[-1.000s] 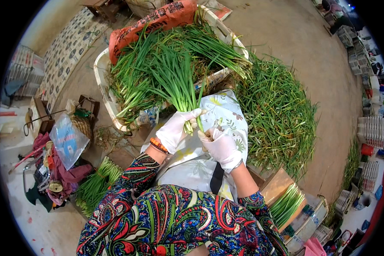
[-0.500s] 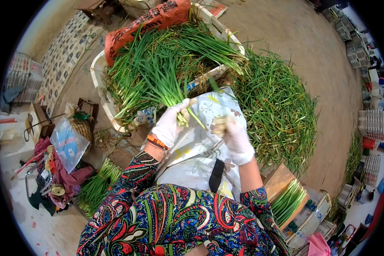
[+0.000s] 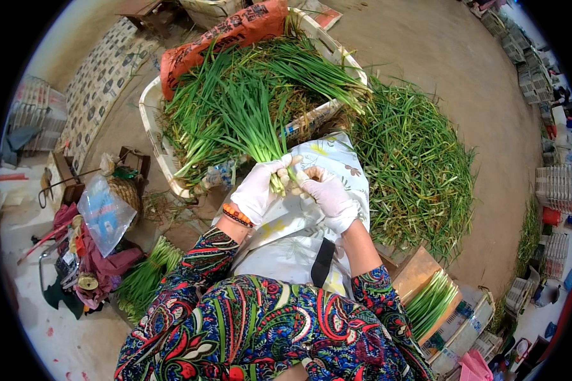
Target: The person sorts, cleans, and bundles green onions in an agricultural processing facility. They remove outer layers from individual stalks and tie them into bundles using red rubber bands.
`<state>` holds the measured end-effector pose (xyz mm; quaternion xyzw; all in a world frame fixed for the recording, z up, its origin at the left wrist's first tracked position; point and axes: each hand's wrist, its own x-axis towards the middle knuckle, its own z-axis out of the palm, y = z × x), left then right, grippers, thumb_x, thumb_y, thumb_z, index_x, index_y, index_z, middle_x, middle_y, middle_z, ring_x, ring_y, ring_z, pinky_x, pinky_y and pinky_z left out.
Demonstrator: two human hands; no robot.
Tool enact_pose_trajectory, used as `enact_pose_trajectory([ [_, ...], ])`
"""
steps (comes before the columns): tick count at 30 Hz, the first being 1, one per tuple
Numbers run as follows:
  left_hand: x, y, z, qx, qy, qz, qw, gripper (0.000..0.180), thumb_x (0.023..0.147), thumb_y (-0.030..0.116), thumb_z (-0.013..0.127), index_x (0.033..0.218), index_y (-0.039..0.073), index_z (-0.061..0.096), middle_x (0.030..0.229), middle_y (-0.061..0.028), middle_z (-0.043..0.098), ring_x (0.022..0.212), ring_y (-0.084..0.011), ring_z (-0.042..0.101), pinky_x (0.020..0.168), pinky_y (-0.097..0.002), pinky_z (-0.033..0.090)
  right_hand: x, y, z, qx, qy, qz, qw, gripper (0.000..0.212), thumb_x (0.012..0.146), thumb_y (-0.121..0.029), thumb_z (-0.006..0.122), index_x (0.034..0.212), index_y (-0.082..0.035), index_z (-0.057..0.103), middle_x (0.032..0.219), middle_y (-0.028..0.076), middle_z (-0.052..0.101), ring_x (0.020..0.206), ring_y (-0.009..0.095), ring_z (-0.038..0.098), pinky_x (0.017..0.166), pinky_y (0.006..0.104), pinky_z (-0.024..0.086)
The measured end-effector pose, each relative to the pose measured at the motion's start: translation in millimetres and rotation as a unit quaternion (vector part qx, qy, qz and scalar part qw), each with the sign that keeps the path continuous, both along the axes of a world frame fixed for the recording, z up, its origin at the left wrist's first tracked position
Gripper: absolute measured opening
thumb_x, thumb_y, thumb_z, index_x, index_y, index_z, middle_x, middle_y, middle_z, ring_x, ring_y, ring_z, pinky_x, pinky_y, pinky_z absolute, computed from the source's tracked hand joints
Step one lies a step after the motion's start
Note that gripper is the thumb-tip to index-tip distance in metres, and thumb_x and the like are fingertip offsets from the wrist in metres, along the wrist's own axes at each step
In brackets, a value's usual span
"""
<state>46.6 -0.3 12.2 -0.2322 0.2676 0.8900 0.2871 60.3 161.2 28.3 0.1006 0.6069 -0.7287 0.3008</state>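
Green-stalk bunch (image 3: 258,130), at the centre of the frame, leaves fanned toward the upper edge and pale stem ends pointing down. Fingers of the gloved left hand (image 3: 256,189) are clamped around the bunch just above these ends. Fingers of the gloved right hand (image 3: 327,197) are bent toward the thumb just beside the stem ends; whether they pinch a stalk cannot be told. An orange bead bracelet (image 3: 237,214) circles the left wrist. Beneath both hands, a pale floral apron (image 3: 283,244) covers the lap. Upper centre: a white crate (image 3: 150,120) filled with loose stalks (image 3: 194,127), an orange-red sack (image 3: 225,42) lying along its far side. Right of centre: a broad heap of green leaves (image 3: 419,171) on the floor (image 3: 496,178). Lower right: pale-ended stalks (image 3: 431,306) on a wooden board (image 3: 414,273). Lower left: a further bundle (image 3: 147,279).
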Motion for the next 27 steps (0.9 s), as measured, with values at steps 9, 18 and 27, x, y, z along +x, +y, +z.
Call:
enact_pose_trajectory([
  [9,-14,-12,-10,0.07,-0.029,0.041,0.996,0.028,0.087,0.004,0.039,0.113,-0.004,0.045,0.107,-0.0085,0.054,0.056,-0.0044,0.048,0.051,-0.019,0.046,15,35,53,0.108,0.014,0.022,0.994,0.022,0.081,-0.019,0.062,0.087,0.003,0.059,0.075,0.005,0.062,0.061,0.008,0.056,0.058,0.0205,0.044],
  [18,-10,2,-10,-0.041,-0.015,0.026,0.999,0.032,0.09,0.016,0.046,0.112,-0.007,0.049,0.062,0.0055,0.049,0.05,-0.0016,0.044,0.045,-0.014,0.038,29,78,-25,0.344,0.265,0.019,0.9,0.055,0.083,-0.027,0.057,0.126,-0.001,0.035,0.112,0.021,0.052,0.103,0.03,0.052,0.089,0.0331,0.039],
  [27,22,3,-30,0.004,-0.07,0.018,0.997,0.02,0.086,0.014,0.052,0.103,0.004,0.056,0.095,-0.007,0.062,0.081,-0.0184,0.059,0.075,-0.0324,0.048,8,-26,-2,0.523,0.27,0.383,0.712,0.03,0.086,-0.031,0.044,0.096,-0.005,0.056,0.082,0.018,0.06,0.071,0.035,0.06,0.065,0.0382,0.048],
])
